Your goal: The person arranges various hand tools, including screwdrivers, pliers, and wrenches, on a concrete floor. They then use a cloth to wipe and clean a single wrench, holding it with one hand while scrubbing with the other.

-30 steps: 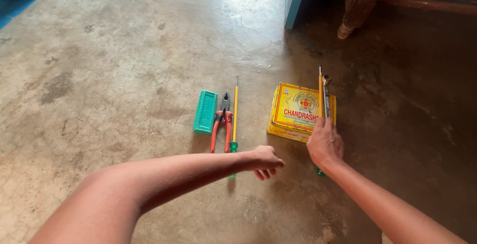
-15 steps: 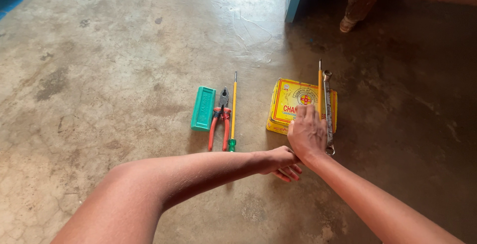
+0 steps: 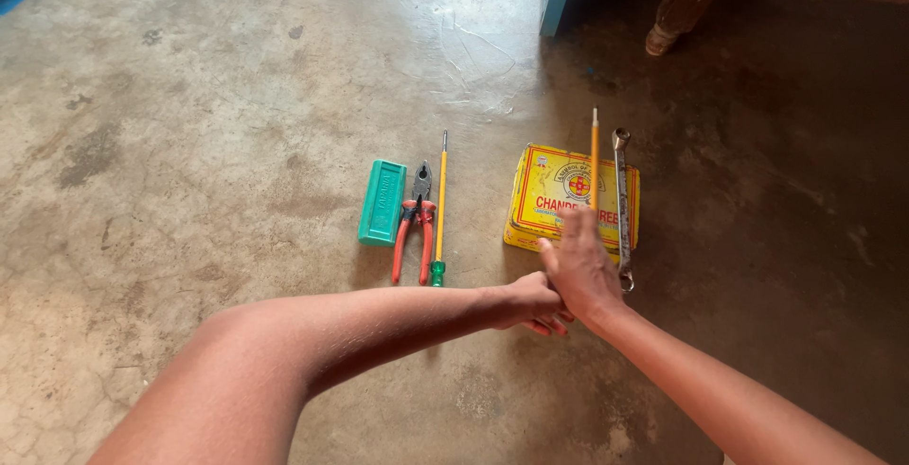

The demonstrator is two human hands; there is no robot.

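Right hand [image 3: 579,271] over the near edge of a yellow tin [image 3: 544,202] on the concrete floor [image 3: 208,143], fingers together around the lower end of a yellow-shafted screwdriver [image 3: 595,157] that points away across the lid; a steel spanner [image 3: 622,195] flat on the tin just right of it, its near end beside the hand. Left hand [image 3: 528,302] loosely curled, nothing visibly in it, pressed against the right wrist just short of the tin. Further left, side by side on the floor: a green block [image 3: 383,202], red-handled pliers [image 3: 415,223] and a second screwdriver [image 3: 439,209] with a green handle.
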